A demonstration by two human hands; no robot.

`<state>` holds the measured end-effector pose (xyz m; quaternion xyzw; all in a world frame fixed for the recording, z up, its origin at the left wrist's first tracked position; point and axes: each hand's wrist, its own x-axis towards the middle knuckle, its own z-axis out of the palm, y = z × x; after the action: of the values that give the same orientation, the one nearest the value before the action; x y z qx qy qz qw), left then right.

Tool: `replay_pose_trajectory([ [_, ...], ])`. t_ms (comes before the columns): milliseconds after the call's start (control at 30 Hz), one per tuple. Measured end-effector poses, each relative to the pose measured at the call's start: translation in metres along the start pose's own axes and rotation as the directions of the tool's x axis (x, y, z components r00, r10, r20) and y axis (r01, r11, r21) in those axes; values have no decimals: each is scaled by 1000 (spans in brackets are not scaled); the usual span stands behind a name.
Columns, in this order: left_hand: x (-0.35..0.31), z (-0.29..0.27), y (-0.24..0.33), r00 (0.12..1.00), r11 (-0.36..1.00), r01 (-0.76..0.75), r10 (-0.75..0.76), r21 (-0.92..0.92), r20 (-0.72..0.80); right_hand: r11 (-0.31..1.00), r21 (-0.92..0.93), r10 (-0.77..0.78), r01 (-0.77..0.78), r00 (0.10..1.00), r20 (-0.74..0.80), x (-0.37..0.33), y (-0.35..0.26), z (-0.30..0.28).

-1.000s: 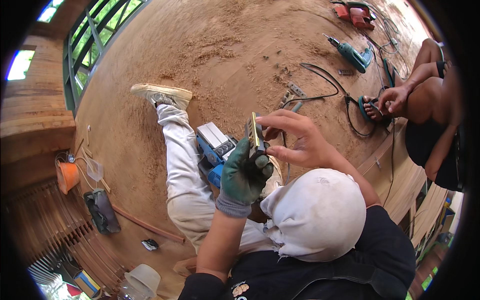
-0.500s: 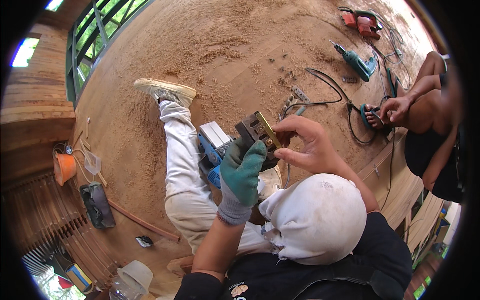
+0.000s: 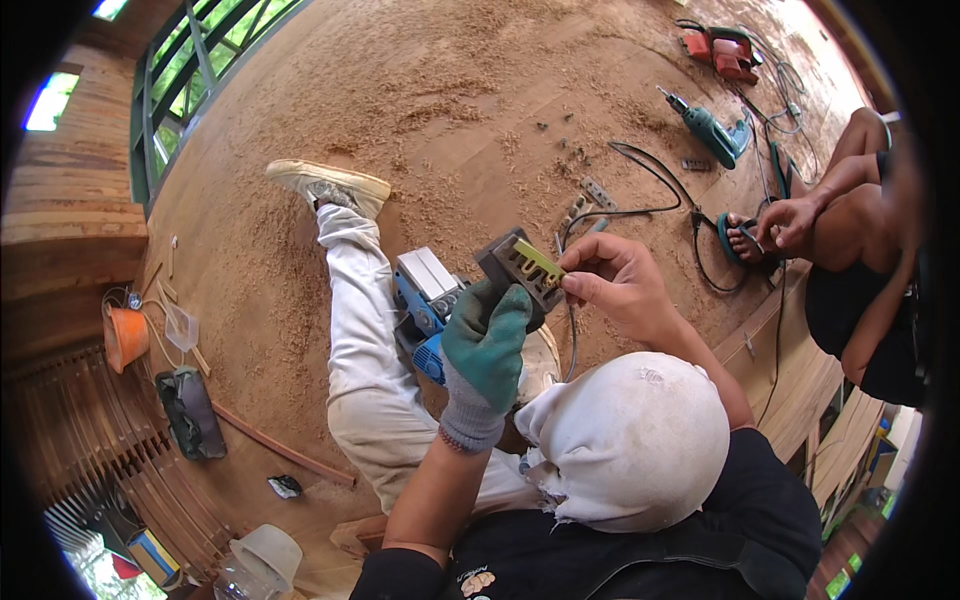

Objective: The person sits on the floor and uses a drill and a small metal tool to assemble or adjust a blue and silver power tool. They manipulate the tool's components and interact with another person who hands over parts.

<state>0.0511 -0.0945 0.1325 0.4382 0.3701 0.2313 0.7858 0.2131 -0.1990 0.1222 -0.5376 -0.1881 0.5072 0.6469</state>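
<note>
My left hand (image 3: 487,335), in a green and grey work glove, is closed around a dark rectangular block (image 3: 496,262). Along one side of the block lies a gold-coloured slotted metal strip (image 3: 537,260), with small brass-coloured pieces by its slots. The bare thumb and fingertips of my right hand (image 3: 615,280) pinch the right end of this strip. Just beyond my left hand a blue power tool with a pale flat base (image 3: 428,275) rests beside my leg; my glove covers part of it.
A teal drill (image 3: 712,132) and a red power tool (image 3: 728,52) lie among cables on the shaving-strewn floor. Another person's hand (image 3: 788,225) is at the right. An orange container (image 3: 126,337) and a dark bag (image 3: 190,412) sit at the left.
The block has tilted in my left hand, so the strip's slotted face shows more. My right fingers stay at the strip's end, and that hand has shifted slightly right.
</note>
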Motion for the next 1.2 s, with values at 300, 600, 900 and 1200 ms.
replay_pose_trajectory([
  [300,7,-8,-1,991,962,132,-127,-237,39,912,409,-59,29,997,59,-1,8,-18],
  [600,10,-3,-6,981,961,178,-156,-210,120,952,306,-16,10,1000,17,-6,23,-11],
  [900,12,-2,-26,997,990,-41,49,-138,60,905,-385,-229,184,970,-76,-8,22,7],
  [1200,10,6,-27,999,984,-25,28,-176,16,400,-739,-633,542,747,205,1,6,8],
])
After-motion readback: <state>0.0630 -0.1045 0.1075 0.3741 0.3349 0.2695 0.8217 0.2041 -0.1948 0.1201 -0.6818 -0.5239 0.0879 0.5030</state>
